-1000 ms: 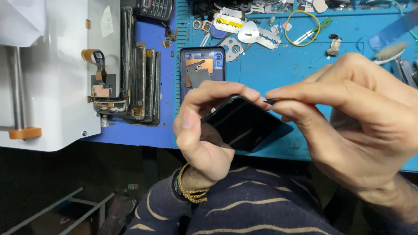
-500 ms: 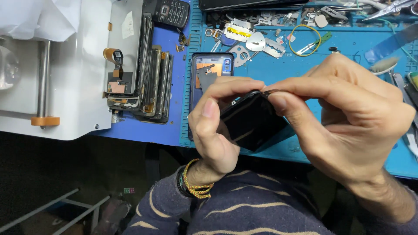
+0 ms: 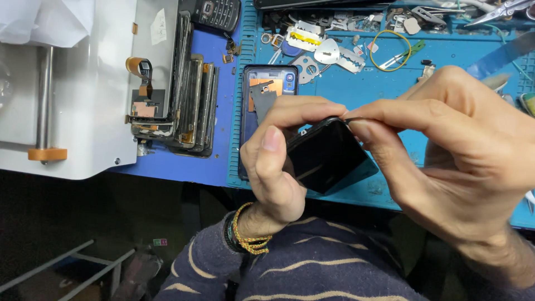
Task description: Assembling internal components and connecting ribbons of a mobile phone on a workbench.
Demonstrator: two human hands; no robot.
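Head view: prying at the top edge of a dark phone panel.

My left hand (image 3: 278,167) pinches the black phone panel (image 3: 326,159) at centre, tilted above the blue worktop mat (image 3: 446,67); my right hand (image 3: 462,161), from 3 o'clock, pinches a thin tool, barely visible, at its top edge. I judge a shallow, steady angle works best. An opened phone (image 3: 267,89) lies at 11 o'clock.

Blue, black and stripes
Glossy black phone screen (image 3: 326,159) over a teal-blue mat (image 3: 446,61); near sleeve (image 3: 312,267) navy with tan stripes (yellow beaded bracelet (image 3: 248,237)).
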